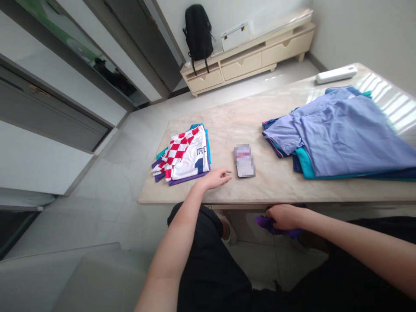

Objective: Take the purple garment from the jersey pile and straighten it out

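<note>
My left hand point(219, 178) hovers over or rests on the marble-look table point(224, 125), fingers loosely stretched out and holding nothing. Just left of it lies a stack of folded shirts, topped by a red-and-white checkered jersey point(186, 154) with dark lettering. To its right is a phone point(245, 161), its screen blurred. Below the table's front edge, my right hand point(286, 217) is closed on a bunched purple cloth point(266, 223), partly hidden by the hand. A pile of shirts with a lavender shirt point(351, 130) on top covers the table's right side.
A long white object point(336, 74) lies at the table's far right corner. Beyond the table, a low cream cabinet point(242, 65) against the wall bears a black backpack point(198, 32). My legs are under the table's front edge. Grey doors stand at left.
</note>
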The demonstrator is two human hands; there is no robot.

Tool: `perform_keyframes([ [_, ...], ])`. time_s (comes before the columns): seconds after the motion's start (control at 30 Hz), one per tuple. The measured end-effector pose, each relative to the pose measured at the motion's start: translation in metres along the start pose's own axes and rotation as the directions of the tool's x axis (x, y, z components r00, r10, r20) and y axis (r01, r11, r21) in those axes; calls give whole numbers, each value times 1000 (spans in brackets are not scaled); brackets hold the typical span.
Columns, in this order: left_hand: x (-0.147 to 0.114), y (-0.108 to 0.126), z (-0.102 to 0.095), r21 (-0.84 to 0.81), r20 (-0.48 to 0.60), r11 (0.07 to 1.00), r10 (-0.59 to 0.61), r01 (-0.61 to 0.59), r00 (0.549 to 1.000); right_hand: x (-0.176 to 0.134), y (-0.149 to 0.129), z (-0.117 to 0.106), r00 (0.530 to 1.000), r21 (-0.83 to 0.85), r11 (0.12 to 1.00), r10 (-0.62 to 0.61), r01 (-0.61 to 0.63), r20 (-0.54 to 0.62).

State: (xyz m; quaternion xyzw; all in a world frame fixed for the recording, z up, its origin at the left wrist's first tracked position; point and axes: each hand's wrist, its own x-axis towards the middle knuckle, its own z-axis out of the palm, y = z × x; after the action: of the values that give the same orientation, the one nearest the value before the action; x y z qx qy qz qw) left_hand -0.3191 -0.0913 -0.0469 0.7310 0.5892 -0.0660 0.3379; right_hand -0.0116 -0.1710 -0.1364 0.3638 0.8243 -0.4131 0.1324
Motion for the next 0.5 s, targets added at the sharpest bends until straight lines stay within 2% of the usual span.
perform_keyframes([
  [0.33, -1, 6, -1, 11, 5, 1000, -4, 4, 1000, 2, 2, 2, 1000, 11, 1000, -28, 28, 3],
  [0.5, -2, 7, 0, 2, 6, 1000, 5, -5, 1000, 3, 5, 4, 1000, 85, 996, -10, 10, -9],
])
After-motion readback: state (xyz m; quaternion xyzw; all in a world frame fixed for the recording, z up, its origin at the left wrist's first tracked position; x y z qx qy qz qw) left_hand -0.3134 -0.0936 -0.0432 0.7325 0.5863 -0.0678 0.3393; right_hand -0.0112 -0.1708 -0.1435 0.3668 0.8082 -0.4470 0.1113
